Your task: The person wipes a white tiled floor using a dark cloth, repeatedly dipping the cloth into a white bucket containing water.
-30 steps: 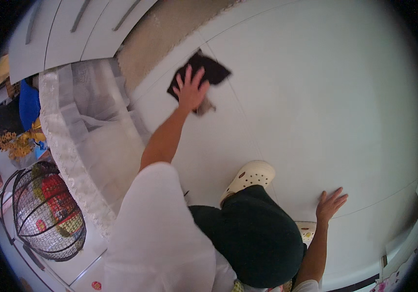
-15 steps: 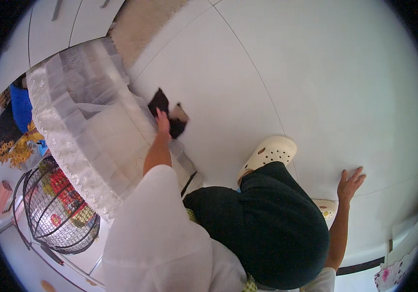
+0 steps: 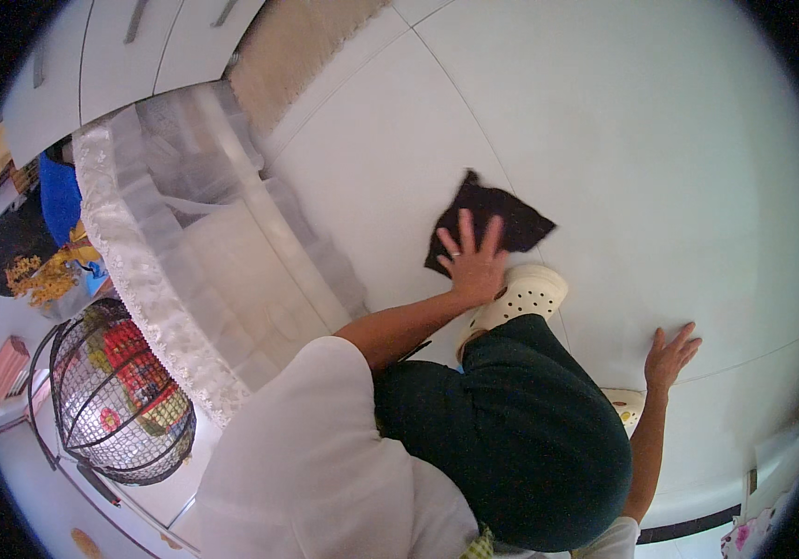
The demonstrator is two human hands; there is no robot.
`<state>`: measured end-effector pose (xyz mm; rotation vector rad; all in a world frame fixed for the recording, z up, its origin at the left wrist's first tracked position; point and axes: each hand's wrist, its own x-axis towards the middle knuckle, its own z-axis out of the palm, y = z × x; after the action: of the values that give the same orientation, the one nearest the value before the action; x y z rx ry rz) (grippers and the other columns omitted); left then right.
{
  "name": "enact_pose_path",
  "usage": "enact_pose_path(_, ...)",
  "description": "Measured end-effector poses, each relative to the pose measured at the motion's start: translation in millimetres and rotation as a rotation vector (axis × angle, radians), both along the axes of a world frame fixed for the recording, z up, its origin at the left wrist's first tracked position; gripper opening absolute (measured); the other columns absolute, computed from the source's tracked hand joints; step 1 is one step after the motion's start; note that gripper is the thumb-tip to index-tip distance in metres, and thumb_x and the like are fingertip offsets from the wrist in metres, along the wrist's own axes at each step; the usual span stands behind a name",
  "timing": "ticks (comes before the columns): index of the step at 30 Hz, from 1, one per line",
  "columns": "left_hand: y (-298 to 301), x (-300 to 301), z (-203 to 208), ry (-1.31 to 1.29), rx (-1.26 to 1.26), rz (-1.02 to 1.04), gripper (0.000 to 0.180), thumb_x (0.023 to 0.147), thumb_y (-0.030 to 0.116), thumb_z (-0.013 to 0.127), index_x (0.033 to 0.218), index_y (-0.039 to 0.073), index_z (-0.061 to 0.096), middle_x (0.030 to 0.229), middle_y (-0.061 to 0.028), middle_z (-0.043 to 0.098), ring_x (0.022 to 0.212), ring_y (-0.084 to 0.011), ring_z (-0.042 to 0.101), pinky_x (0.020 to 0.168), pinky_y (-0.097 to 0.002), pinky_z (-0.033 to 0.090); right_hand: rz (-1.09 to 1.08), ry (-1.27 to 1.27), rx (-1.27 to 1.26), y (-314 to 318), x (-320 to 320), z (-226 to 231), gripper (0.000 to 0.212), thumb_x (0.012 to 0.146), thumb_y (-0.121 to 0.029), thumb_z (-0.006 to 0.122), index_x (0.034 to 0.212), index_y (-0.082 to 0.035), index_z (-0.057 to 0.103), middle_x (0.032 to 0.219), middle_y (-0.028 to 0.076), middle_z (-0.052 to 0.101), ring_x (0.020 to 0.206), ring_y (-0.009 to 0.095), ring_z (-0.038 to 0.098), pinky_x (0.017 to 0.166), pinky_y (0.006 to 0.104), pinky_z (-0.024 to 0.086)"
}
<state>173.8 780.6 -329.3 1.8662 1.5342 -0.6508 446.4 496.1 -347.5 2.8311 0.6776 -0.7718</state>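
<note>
My left hand (image 3: pixel 476 263) presses down on a dark brown cloth (image 3: pixel 491 207), its fingers spread and a ring on one of them. The cloth lies spread out on the pale tiled floor (image 3: pixel 642 149), just ahead of my cream clog (image 3: pixel 534 291). Off to the right, my right hand (image 3: pixel 670 358) rests on the floor with fingers apart and nothing in it. Its arm passes beside my bent knee.
To the left stands a low table or shelf draped in sheer white lace cloth (image 3: pixel 129 214). A black wire basket (image 3: pixel 120 410) holds colourful packets. White drawers (image 3: pixel 129 56) and a beige fringed rug (image 3: pixel 288 51) lie at the far left.
My left hand has swept the cloth rightward, from beside the lace drape to in front of my clog. The cloth was bunched and is now spread flatter. My right hand stays put.
</note>
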Motion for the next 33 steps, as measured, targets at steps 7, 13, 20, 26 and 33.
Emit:
enact_pose_path(7,21.8,79.0,6.3,-0.375,0.053,-0.527,0.060,0.076,0.008,0.054,0.132,0.024,0.037,0.146,-0.0117,0.004,0.128,-0.0525,-0.001,0.090,-0.0747,0.005,0.065,-0.043,0.002,-4.2,-0.4,-0.8,0.072,0.087,-0.037,0.052,0.140,-0.007,0.013,0.136,0.036,0.010,0.127,0.049,0.012,0.104,0.0519,0.019)
enact_pose_path(13,110.8,7.5,-5.0,-0.766,0.522,-0.149,0.050,0.063,-0.013,0.042,0.108,0.003,0.058,0.115,-0.0151,0.055,0.112,-0.0290,0.050,0.099,-0.0363,0.036,0.055,-0.047,-0.020,-9.9,-1.0,1.4,0.073,0.087,-0.037,0.051,0.140,-0.008,0.011,0.137,0.036,0.010,0.127,0.049,0.014,0.104,0.0523,0.019)
enact_pose_path(20,174.3,-316.9,-45.2,0.266,0.335,0.566,0.052,0.068,0.000,0.045,0.120,0.003,0.047,0.120,-0.0168,0.049,0.113,-0.0318,0.045,0.095,-0.0393,0.036,0.118,-0.044,-0.007,-4.6,2.5,0.9,0.073,0.087,-0.036,0.051,0.139,-0.003,0.012,0.136,0.037,0.012,0.129,0.047,0.013,0.106,0.0492,0.016)
enact_pose_path(26,184.7,-354.2,-64.5,0.396,0.018,0.776,0.060,0.068,0.001,0.047,0.127,0.004,0.035,0.129,-0.0180,0.037,0.121,-0.0331,0.034,0.100,-0.0420,0.028,0.034,0.085,-0.044,2.0,13.7,6.3,0.073,0.086,-0.035,0.053,0.137,0.001,0.014,0.135,0.037,0.017,0.127,0.049,0.016,0.105,0.0485,0.019)
enact_pose_path(33,269.8,-288.2,-58.3,0.162,0.399,0.590,0.073,0.069,0.003,0.049,0.136,0.006,0.021,0.139,-0.0194,0.024,0.129,-0.0346,0.021,0.106,-0.0452,0.018,0.079,0.123,-0.013,-4.7,22.1,4.2,0.076,0.084,-0.032,0.056,0.134,0.008,0.014,0.134,0.036,0.021,0.126,0.051,0.016,0.104,0.0493,0.021)
